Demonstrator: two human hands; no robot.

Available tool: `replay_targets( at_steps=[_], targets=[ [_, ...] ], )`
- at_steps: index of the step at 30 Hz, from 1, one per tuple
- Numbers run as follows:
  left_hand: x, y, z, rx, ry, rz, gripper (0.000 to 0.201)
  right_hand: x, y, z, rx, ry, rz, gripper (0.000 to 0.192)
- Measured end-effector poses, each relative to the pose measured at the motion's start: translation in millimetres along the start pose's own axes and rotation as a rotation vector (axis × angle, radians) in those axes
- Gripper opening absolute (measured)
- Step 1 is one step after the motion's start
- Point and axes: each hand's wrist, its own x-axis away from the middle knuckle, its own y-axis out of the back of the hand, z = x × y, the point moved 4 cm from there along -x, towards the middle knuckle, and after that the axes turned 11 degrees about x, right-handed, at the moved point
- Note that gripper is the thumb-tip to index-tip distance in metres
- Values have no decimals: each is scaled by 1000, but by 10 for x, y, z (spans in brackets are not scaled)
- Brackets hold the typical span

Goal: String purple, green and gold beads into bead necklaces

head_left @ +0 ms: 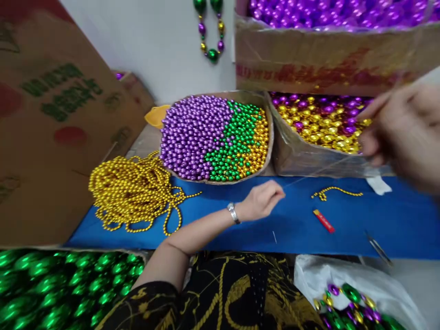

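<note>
A thin clear thread (314,170) stretches between my two hands over the blue table (240,229). My left hand (259,200), with a silver watch on its wrist, is closed in a pinch on one part of the thread. Raised at the right edge and smeared by motion, my right hand (409,130) has its fingers bent together where the thread reaches it. Past my left hand stands a box of small purple, green and gold beads (206,137). Behind my right hand is a box of larger gold and purple beads (319,126).
Gold bead strings (130,192) lie piled at left, beside a large carton (51,123). A short gold strand (338,190), a red packet (323,221) and metal tweezers or snips (378,248) lie at right. Green beads (62,284) and a bag of necklaces (354,307) flank my body.
</note>
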Motion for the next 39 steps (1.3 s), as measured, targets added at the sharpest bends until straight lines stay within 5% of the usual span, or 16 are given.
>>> replay_targets(
  at_steps=[2, 4, 7, 10, 14, 16, 22, 26, 32, 39],
  targets=[
    [418, 10, 224, -56, 142, 24, 15, 30, -398, -167, -1, 9, 106, 37],
    [762, 35, 372, -65, 299, 18, 15, 114, -667, -412, -68, -59, 57, 37],
    [979, 100, 334, -58, 352, 164, 14, 298, -955, -693, -156, -165, 22, 35],
    [797, 387, 129, -91, 292, 218, 18, 504, -1163, -750, -70, -105, 42, 33],
    [280, 1105, 69, -420, 289, -122, 18, 791, -1449, -758, 61, -2, 139, 31],
    [76, 1377, 193, -621, 364, -182, 13, 913, -1582, -772, 78, 26, 172, 29],
    [-72, 1636, 576, -862, 640, -69, 10, 1113, -1761, -642, 93, 178, 71, 21],
    [-19, 1609, 482, -534, 590, -252, 10, 1175, -1843, -526, 104, 252, 40, 21],
    [38, 1247, 295, 655, 645, -486, 20, 1162, -1903, -441, 145, 308, 9, 26],
    [97, 1020, 266, 932, 651, -506, 24, 1164, -1837, -413, 205, 332, -27, 27]
  ],
)
